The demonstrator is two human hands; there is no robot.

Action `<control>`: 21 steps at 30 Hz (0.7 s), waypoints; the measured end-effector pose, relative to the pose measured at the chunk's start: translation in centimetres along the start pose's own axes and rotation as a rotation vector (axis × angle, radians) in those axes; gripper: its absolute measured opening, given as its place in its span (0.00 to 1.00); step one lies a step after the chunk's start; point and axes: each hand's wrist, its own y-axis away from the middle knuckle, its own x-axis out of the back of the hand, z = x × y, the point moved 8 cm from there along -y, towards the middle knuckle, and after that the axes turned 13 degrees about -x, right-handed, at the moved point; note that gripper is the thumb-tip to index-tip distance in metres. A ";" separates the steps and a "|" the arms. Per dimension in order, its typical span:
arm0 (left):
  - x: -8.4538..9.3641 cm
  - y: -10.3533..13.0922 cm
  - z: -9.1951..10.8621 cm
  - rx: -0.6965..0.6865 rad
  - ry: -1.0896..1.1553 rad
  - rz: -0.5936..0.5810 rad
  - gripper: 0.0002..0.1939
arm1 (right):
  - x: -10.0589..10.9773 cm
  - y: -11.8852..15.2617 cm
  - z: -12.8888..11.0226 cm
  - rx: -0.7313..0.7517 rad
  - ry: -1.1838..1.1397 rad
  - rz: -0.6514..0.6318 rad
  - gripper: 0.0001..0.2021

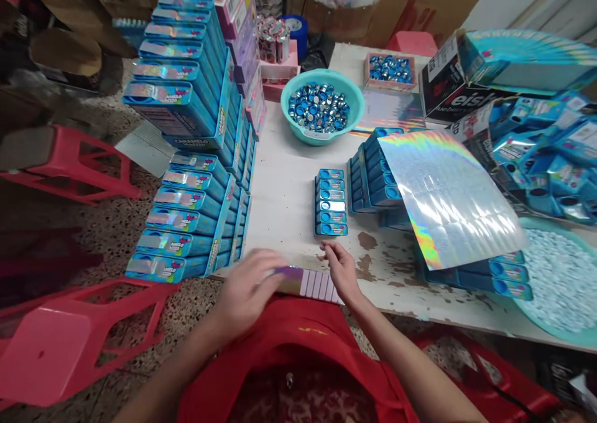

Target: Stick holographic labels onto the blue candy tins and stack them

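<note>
My left hand [252,286] is smeared by motion over the table's front edge, its fingers beside the purple end of a label sheet with pale strips [319,284]. Whether it holds anything cannot be seen. My right hand [341,267] has its thumb and fingertips pinched together just below a small row of blue boxes [332,218]. Anything between those fingertips is too small to make out. The boxes have round openings on their tops, and one near the middle shows a bright, shiny top.
Tall stacks of blue boxes [181,193] line the left side. A turquoise basin [321,138] of metallic caps stands at the back. On the right, a holographic sheet [452,193] covers more boxes, near a basin of pale pieces [559,280]. Red stools [51,348] stand left.
</note>
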 end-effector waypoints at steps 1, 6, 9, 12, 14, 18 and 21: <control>-3.7 -0.2 -1.4 -0.008 -0.048 -0.157 0.12 | 1.0 -0.2 1.8 0.006 0.063 0.059 0.18; -14.4 1.0 -12.0 0.168 -0.382 -0.797 0.12 | -1.0 0.4 6.4 0.182 0.311 0.037 0.14; -15.1 1.8 -14.3 0.226 -0.391 -0.864 0.12 | -3.6 1.4 6.9 0.332 0.454 0.003 0.13; -15.1 2.1 -14.3 0.236 -0.395 -0.870 0.16 | -5.4 2.0 7.2 0.444 0.640 0.017 0.14; -15.2 2.2 -14.4 0.263 -0.400 -0.872 0.16 | -6.0 2.3 7.5 0.489 0.753 0.017 0.15; -15.6 2.1 -14.9 0.307 -0.385 -0.858 0.17 | -6.7 3.3 8.2 0.609 0.928 -0.024 0.17; -15.7 2.1 -15.1 0.322 -0.368 -0.840 0.17 | -6.7 3.8 8.4 0.638 0.994 -0.054 0.16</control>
